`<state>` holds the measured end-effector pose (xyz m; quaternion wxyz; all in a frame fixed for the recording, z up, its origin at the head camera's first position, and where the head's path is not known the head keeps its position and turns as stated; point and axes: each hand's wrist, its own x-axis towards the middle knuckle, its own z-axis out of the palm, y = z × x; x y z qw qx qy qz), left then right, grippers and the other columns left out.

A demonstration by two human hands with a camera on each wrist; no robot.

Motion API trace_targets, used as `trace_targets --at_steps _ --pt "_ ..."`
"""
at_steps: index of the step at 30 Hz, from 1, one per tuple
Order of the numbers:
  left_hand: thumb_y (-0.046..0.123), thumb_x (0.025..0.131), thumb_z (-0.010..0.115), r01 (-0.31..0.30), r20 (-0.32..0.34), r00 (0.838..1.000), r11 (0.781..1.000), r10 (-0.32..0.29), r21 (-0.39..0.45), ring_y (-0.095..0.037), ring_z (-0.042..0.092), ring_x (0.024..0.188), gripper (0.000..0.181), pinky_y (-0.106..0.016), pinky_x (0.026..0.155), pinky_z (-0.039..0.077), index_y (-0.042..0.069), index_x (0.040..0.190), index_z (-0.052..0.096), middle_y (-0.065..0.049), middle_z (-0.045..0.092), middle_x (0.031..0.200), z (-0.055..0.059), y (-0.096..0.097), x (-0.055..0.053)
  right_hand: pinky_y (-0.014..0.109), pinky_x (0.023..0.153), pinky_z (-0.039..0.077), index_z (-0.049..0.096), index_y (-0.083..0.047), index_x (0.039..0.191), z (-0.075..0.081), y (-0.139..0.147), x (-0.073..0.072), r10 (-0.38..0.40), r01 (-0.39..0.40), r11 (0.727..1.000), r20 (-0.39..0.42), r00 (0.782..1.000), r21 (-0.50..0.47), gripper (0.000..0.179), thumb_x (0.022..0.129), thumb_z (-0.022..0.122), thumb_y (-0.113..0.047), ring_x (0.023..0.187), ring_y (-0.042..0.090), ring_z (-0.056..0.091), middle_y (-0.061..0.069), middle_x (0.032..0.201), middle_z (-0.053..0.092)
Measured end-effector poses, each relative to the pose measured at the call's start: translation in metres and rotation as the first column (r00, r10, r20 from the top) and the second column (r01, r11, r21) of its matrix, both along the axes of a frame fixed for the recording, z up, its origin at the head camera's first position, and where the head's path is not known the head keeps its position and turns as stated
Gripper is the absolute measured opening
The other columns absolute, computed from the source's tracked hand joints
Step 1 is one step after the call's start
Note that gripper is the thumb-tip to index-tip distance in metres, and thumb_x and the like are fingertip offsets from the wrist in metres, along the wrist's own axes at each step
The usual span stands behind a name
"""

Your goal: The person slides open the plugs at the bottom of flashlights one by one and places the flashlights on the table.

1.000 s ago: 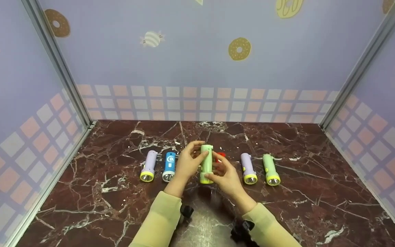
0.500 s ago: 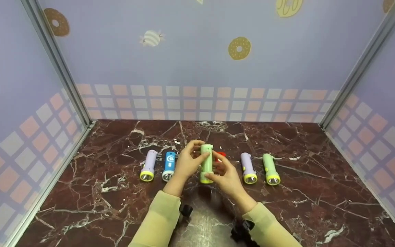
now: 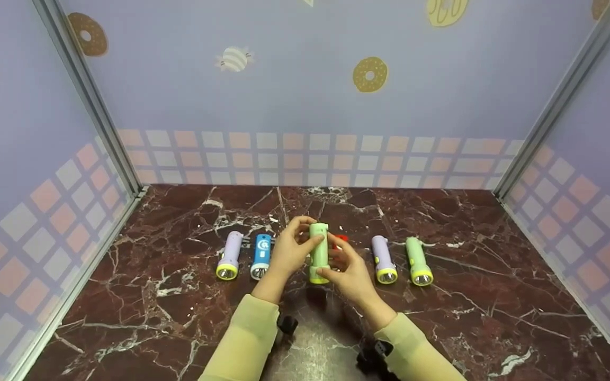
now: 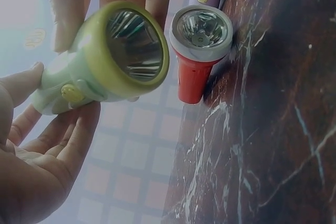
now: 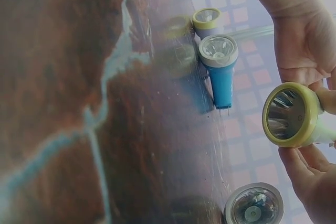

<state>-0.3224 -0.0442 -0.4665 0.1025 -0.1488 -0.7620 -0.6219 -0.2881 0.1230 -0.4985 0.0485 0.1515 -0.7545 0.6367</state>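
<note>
Held flashlight: pale green, yellow-rimmed, yellow switch. Red flashlight: whitish rim. Blue flashlight: white rim, white print. Leftmost flashlight and second-from-right flashlight: lilac, yellow-rimmed. Far-right flashlight: green, yellow rim. Tabletop: dark red-brown marbling, white veins. Walls: lilac, pink-and-white checks, brown doughnuts. Sleeves: pale yellow-green
</note>
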Motion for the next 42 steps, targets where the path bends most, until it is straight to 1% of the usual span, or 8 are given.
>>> trace_targets --at_steps 3,11,14,21,27,31,36,42 --pt "0.015 0.092 0.077 0.002 -0.010 1.000 1.000 -0.002 0.000 -0.029 0.072 0.094 0.034 -0.035 0.081 0.059 0.003 0.121 0.062 -0.020 0.072 0.113 -0.0005 -0.0007 -0.0003 0.039 0.092 0.060 0.049 -0.007 0.151 -0.0007 -0.0001 0.0003 0.003 -0.003 1.000 0.007 1.000 0.000 0.074 0.083 0.078 0.002 0.108 0.036 0.071 0.027 0.124 0.068" --pt "0.014 0.091 0.078 -0.001 -0.032 0.999 1.000 0.001 0.008 -0.029 0.071 0.089 0.033 -0.036 0.079 0.058 0.003 0.118 0.063 -0.022 0.072 0.111 -0.0012 -0.0016 -0.0011 0.043 0.095 0.059 0.048 -0.010 0.152 -0.0012 -0.0008 0.0007 0.017 -0.017 1.000 0.023 1.000 -0.004 0.076 0.083 0.079 0.002 0.112 0.036 0.070 0.026 0.126 0.068" --pt "0.013 0.091 0.077 0.000 -0.033 0.999 1.000 0.000 0.005 -0.027 0.071 0.088 0.031 -0.034 0.079 0.058 0.004 0.117 0.064 -0.021 0.072 0.109 -0.0007 -0.0015 -0.0009 0.041 0.095 0.059 0.048 -0.010 0.152 -0.0006 -0.0014 0.0016 0.018 -0.018 1.000 0.024 1.000 -0.005 0.076 0.083 0.078 0.001 0.112 0.036 0.070 0.026 0.127 0.068" --pt "0.010 0.091 0.076 0.007 -0.018 1.000 1.000 -0.007 0.016 -0.024 0.071 0.088 0.029 -0.032 0.078 0.058 0.003 0.116 0.065 -0.020 0.072 0.109 0.0006 -0.0013 -0.0002 0.032 0.088 0.060 0.048 -0.010 0.152 0.0001 -0.0020 0.0023 0.027 -0.026 0.999 0.029 0.999 -0.018 0.076 0.083 0.078 0.001 0.109 0.035 0.071 0.027 0.127 0.068" --pt "0.010 0.091 0.076 0.007 -0.015 1.000 1.000 -0.006 0.009 -0.025 0.071 0.089 0.029 -0.034 0.080 0.059 0.003 0.117 0.065 -0.020 0.072 0.110 0.0006 -0.0014 0.0003 0.034 0.089 0.060 0.049 -0.010 0.151 -0.0012 -0.0019 0.0012 0.015 -0.015 1.000 0.029 0.999 -0.007 0.075 0.083 0.078 0.001 0.107 0.035 0.072 0.027 0.125 0.069" --pt "0.011 0.091 0.076 0.005 -0.029 1.000 1.000 -0.004 0.009 -0.027 0.071 0.089 0.028 -0.036 0.081 0.059 0.003 0.116 0.065 -0.021 0.072 0.110 0.0014 -0.0011 0.0012 0.035 0.090 0.060 0.048 -0.009 0.151 -0.0008 -0.0017 0.0014 0.017 -0.017 1.000 0.029 0.999 -0.005 0.075 0.083 0.078 0.001 0.108 0.035 0.071 0.027 0.126 0.068" --pt "0.012 0.092 0.076 0.000 -0.015 1.000 1.000 0.000 0.016 -0.030 0.071 0.090 0.030 -0.039 0.081 0.059 0.002 0.118 0.066 -0.022 0.072 0.111 0.0023 -0.0007 0.0025 0.036 0.090 0.060 0.047 -0.010 0.152 0.0003 -0.0018 0.0025 0.024 -0.024 1.000 0.041 0.999 -0.014 0.077 0.083 0.078 0.002 0.108 0.035 0.071 0.027 0.126 0.069" --pt "0.008 0.092 0.075 -0.006 -0.019 1.000 1.000 0.007 0.013 -0.035 0.071 0.091 0.032 -0.044 0.080 0.059 -0.001 0.120 0.065 -0.025 0.071 0.111 0.0017 0.0007 0.0018 0.036 0.090 0.060 0.047 -0.009 0.152 0.0002 -0.0012 0.0019 0.028 -0.028 1.000 0.033 0.999 -0.012 0.076 0.083 0.078 0.001 0.107 0.036 0.072 0.028 0.126 0.068"
